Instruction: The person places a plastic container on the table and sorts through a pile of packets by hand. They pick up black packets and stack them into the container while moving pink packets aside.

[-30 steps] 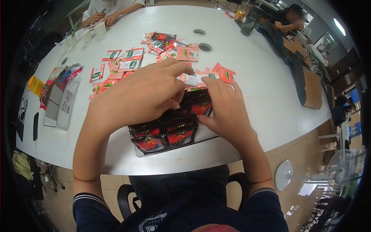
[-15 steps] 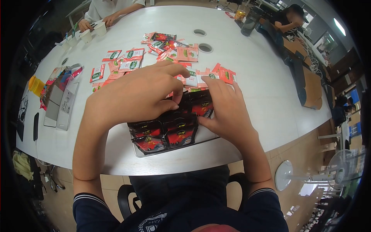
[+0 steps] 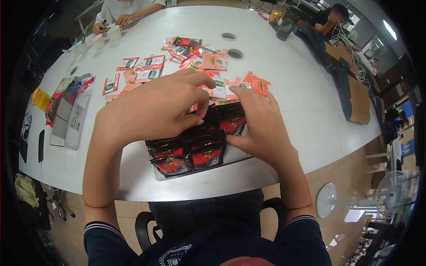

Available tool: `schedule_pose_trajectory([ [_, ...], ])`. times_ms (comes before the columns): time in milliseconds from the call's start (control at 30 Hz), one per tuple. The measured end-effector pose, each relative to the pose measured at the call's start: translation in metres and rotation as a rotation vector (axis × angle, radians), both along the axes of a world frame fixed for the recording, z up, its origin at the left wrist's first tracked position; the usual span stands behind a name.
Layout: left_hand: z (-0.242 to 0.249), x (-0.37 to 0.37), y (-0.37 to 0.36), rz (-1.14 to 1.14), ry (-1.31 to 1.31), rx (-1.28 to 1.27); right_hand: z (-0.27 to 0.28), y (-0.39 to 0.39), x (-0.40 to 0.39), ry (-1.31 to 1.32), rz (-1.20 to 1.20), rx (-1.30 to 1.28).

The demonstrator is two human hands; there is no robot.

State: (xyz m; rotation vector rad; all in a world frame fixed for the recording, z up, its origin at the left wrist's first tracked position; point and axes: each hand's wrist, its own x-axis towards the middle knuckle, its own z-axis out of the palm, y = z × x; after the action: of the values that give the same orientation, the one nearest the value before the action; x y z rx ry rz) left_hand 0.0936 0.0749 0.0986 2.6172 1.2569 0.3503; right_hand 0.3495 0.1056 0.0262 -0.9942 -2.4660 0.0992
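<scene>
Several shiny black-and-red sachets (image 3: 207, 156) stand in rows on a flat tray (image 3: 239, 160) at the table's near edge. My left hand (image 3: 164, 104) arches over the back left of these rows. Its thumb and curled fingers close at a dark sachet's edge, while the index finger reaches forward; the palm hides part of the rows. On the right side, my right hand (image 3: 264, 124) grips the back right sachet (image 3: 232, 122), thumb at the near side and fingers at the far side. Just beyond lie red-and-white sachets (image 3: 217, 91), partly covered by my hands.
More red-and-white sachets (image 3: 153, 62) are scattered across the white table (image 3: 310, 106). A grey-and-white box (image 3: 75, 122) and a yellow container (image 3: 41, 98) sit left. Paper cups (image 3: 98, 42) stand near another person's hands (image 3: 125, 19). A dark bottle (image 3: 287, 25) and cardboard (image 3: 355, 99) lie right.
My hands and the black-and-red sachets stay almost in place. Across the table, the other person's hands have shifted slightly. The person at the far right has raised a hand towards the head.
</scene>
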Motion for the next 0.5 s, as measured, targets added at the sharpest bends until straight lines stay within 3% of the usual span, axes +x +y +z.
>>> schedule_pose_trajectory([
  [267,0.02,-0.017,-0.002,0.079,-0.006,0.009,0.018,0.02,0.029,0.109,0.173,-0.032],
  [400,0.019,-0.057,0.01,0.216,-0.099,0.169,0.024,0.031,0.041,0.223,0.054,-0.036],
  [467,0.027,-0.068,0.019,0.485,-0.162,0.014,0.03,0.039,0.039,0.227,0.041,-0.038],
  [500,0.017,-0.085,0.032,0.547,-0.156,0.068,0.034,0.044,0.036,0.229,0.036,-0.038],
])
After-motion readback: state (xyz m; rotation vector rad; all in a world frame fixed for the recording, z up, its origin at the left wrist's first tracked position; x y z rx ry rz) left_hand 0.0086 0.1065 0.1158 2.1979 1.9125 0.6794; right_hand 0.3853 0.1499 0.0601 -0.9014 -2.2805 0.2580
